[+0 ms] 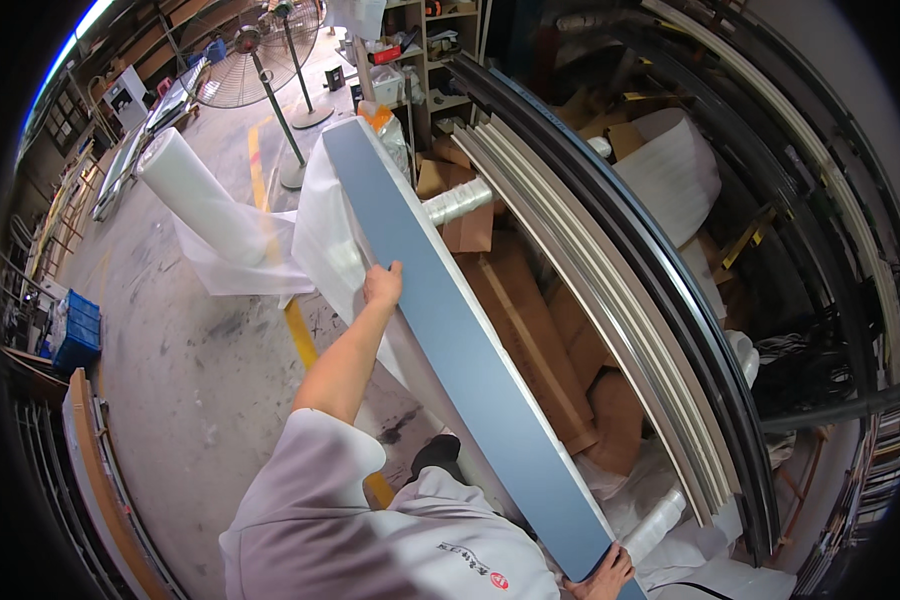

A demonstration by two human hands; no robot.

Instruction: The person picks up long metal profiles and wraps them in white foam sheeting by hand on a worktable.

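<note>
A long, flat blue-grey panel [450,370] runs from the far middle down to the near right, with white foam sheet [325,220] under its far end and along its edges. Around its left edge, near the middle, my left hand [382,285] is closed, thumb up on the face and the other fingers mostly hidden. My right hand [602,575] grips the near end, its fingers bent over the right edge. The foam leads left to a thick white roll [195,195] standing tilted on the floor.
To the right, long beige profiles [600,290] and dark profiles [660,230] lie across wrapped bars [458,202]. Brown cardboard [530,340] fills the space below. Beyond the roll stand pedestal fans [285,130]. A blue crate [77,330] is at the far left, with shelves [440,50] behind.
</note>
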